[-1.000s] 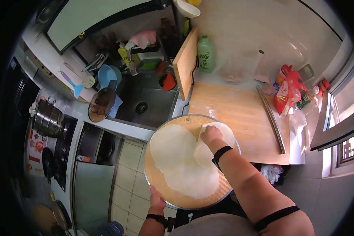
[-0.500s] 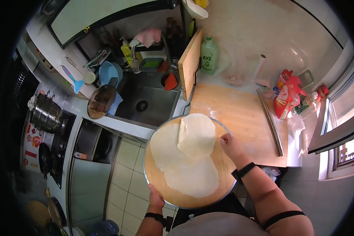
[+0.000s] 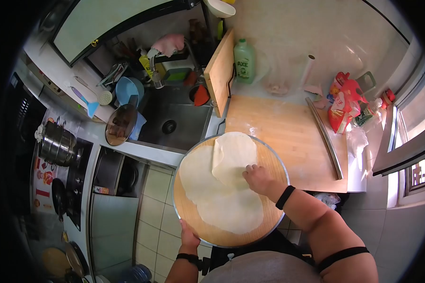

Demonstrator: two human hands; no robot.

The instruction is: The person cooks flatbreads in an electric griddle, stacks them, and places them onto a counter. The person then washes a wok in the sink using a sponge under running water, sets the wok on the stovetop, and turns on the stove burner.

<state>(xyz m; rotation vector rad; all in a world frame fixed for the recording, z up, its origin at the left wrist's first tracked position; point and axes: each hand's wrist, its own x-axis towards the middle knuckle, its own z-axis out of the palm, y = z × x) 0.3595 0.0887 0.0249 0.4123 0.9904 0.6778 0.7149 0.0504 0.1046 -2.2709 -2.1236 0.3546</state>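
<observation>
A round wooden tray with a metal rim (image 3: 274,207) is held at its lower left edge by my left hand (image 3: 189,236), fingers wrapped round the rim. Three thin, pale dough sheets lie overlapping on it: a left dough sheet (image 3: 193,172), a lower dough sheet (image 3: 231,212) and an upper dough sheet (image 3: 236,148) with its left edge folded over. My right hand (image 3: 259,179) is closed at the lower right part of the upper sheet, its bent fingers on the dough. The fingertips are partly hidden.
Beyond the tray lies a wooden board (image 3: 278,127) with a metal rolling rod (image 3: 325,137) on it. A sink (image 3: 174,120) is at the left, with a glass lid (image 3: 121,125) beside it. A steel pot (image 3: 58,144) stands on the stove. Red bags (image 3: 344,106) sit near the window.
My right hand has moved left from the tray's right side onto the upper dough sheet. My left hand stays on the rim. The view has shifted slightly.
</observation>
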